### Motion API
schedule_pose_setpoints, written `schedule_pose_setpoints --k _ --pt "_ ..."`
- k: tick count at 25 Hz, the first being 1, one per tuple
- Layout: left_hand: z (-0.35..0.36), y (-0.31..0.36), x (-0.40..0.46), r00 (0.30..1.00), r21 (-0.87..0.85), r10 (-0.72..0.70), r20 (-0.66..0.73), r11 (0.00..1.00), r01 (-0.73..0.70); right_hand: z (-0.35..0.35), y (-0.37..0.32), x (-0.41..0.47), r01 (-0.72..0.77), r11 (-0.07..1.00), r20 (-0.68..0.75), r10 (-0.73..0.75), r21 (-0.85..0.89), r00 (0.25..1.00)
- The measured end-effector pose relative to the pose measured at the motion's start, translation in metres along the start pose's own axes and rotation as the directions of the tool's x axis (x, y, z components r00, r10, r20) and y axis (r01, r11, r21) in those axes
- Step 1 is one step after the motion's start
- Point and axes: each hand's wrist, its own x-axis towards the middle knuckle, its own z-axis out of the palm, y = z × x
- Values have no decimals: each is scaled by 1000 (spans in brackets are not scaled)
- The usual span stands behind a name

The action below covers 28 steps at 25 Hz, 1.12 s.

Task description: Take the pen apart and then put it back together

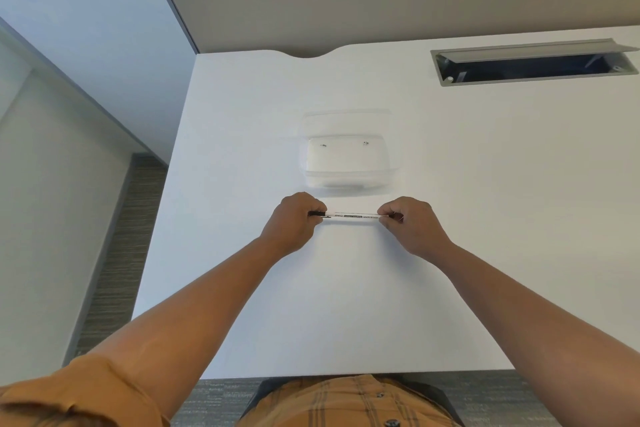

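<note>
A white pen (353, 216) with black lettering on its barrel lies level, left to right, just above the white table (346, 305). My left hand (294, 222) is closed around its left end, where a black cap or tip shows between the fingers. My right hand (410, 224) pinches the right end, which is hidden inside the fingers. The pen looks whole, held in one piece between both hands.
A clear plastic box (348, 163) with its lid open stands just behind the hands. A grey cable hatch (533, 62) is set into the table at the back right. The table's left edge drops to the floor; a wall panel rises behind.
</note>
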Motion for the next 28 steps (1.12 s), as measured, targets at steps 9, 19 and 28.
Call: schedule_pose_setpoints --k 9,19,28 --pt "19 -11 4 999 88 37 -35 996 -34 13 11 7 72 993 -45 -76 -90 996" --pt "20 -11 3 999 98 46 -28 994 -43 19 13 7 8 995 -24 -10 -98 1000" --pt "14 0 -6 987 127 91 -135 989 -74 19 1 -7 45 993 -135 -60 -107 989"
